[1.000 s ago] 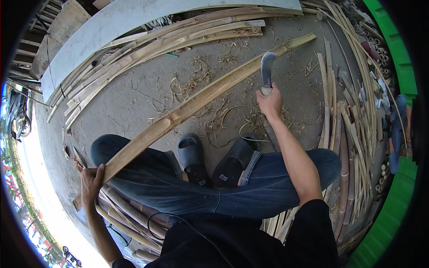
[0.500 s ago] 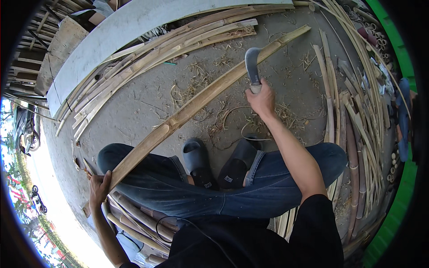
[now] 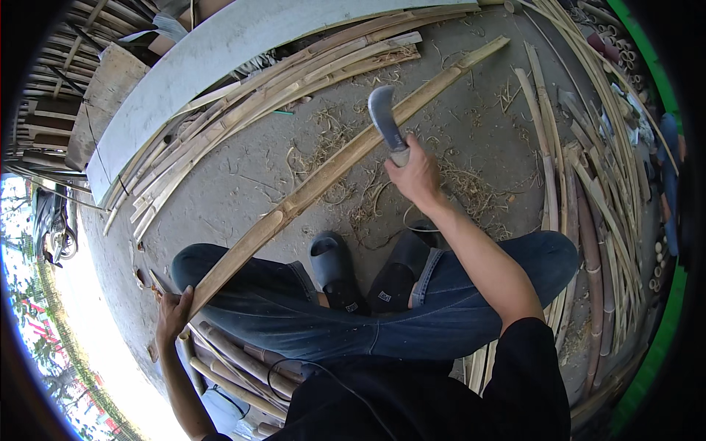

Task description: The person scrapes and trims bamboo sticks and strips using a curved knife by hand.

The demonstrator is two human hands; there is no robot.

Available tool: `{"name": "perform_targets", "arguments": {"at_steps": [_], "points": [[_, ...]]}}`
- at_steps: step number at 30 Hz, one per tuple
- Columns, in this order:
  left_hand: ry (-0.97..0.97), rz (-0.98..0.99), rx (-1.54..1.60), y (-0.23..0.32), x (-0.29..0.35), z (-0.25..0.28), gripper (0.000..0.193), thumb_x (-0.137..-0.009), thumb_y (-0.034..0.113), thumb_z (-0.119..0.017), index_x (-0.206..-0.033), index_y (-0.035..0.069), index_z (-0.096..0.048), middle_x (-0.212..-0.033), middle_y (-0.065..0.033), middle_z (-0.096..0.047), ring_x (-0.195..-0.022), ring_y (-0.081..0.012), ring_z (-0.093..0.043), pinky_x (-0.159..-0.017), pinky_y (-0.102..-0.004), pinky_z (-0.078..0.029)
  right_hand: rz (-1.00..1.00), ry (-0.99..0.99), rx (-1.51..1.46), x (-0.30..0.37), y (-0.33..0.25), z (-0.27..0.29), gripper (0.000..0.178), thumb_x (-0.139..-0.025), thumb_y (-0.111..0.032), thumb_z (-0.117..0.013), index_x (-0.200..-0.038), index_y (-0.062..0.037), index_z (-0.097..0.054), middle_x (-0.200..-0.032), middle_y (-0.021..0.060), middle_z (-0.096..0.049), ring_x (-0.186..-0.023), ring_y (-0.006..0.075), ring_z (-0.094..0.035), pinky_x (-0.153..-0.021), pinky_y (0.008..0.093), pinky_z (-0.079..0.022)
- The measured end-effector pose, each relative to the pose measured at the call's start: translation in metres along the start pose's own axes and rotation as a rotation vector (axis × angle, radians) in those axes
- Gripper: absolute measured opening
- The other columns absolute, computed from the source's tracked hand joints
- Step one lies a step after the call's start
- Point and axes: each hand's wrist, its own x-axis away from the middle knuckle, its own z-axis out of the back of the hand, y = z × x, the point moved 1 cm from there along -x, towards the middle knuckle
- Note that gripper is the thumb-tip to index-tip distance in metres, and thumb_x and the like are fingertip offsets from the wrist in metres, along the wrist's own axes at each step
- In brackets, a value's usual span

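Though bare, left hand (image 3: 174, 312) in closed grip round troughlike bamboo (image 3: 326, 176), right hand (image 3: 417, 175) round hooked metal knife (image 3: 383, 114).

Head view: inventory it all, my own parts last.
Split bamboo length: one, tan, diagonal across centre.
Hooked knife: one, grey, centre.
Bamboo strips: many, tan, upper left and right.
Bamboo poles: several, tan, lower left.
Shavings: many, tan, centre.
Board: one, pale grey, upper left.
Motorcycle: one, dark, far left.
Panel: one, green, right edge.
Slippers: two, dark grey, lower centre.
Jeans: one pair, blue, lower centre.
Left hand: one, bare, gripping split bamboo.
Right hand: one, bare, holding knife.
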Motion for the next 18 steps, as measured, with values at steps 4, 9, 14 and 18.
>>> {"name": "perform_targets", "arguments": {"at_steps": [4,9,14,18], "points": [[-0.028,0.001,0.002,0.0,-0.008,-0.004,0.079,-0.103,0.055,-0.06,-0.056,-0.008,-0.056,-0.045,-0.0076,-0.037,-0.045,-0.0132,-0.039,-0.049,-0.0427,-0.035,-0.226,0.125,0.133,-0.032,0.056,0.038,0.043,-0.084,-0.025,-0.081,-0.113,-0.002,-0.059,-0.086,0.0231,-0.073,-0.08,0.0426,-0.074,-0.071,0.0518,-0.058],[-0.02,0.011,0.0,-0.003,-0.004,-0.001,0.079,-0.102,0.056,-0.062,-0.056,-0.009,-0.056,-0.045,-0.0072,-0.037,-0.046,-0.0133,-0.039,-0.049,-0.0434,-0.035,0.214,-0.187,-0.005,0.064,-0.043,-0.022,0.048,-0.079,-0.022,-0.085,-0.112,-0.0037,-0.055,-0.088,0.0226,-0.071,-0.08,0.0447,-0.073,-0.072,0.0529,-0.059],[-0.02,0.016,-0.016,-0.001,-0.003,0.001,0.081,-0.102,0.057,-0.061,-0.057,-0.009,-0.054,-0.046,-0.01,-0.037,-0.046,-0.0159,-0.039,-0.05,-0.0438,-0.036,0.273,-0.147,0.037,0.043,-0.029,-0.014,0.049,-0.08,-0.023,-0.085,-0.114,-0.0051,-0.055,-0.094,0.0231,-0.072,-0.087,0.0447,-0.073,-0.073,0.0547,-0.059],[-0.032,0.006,-0.005,-0.001,-0.003,-0.003,0.082,-0.102,0.058,-0.06,-0.058,-0.01,-0.054,-0.046,-0.0114,-0.036,-0.045,-0.0167,-0.039,-0.05,-0.044,-0.037,-0.216,0.052,0.106,-0.005,0.032,0.028,0.057,-0.082,-0.028,-0.082,-0.124,0.0028,-0.06,-0.096,0.0253,-0.075,-0.091,0.0437,-0.074,-0.079,0.0516,-0.058]]}}
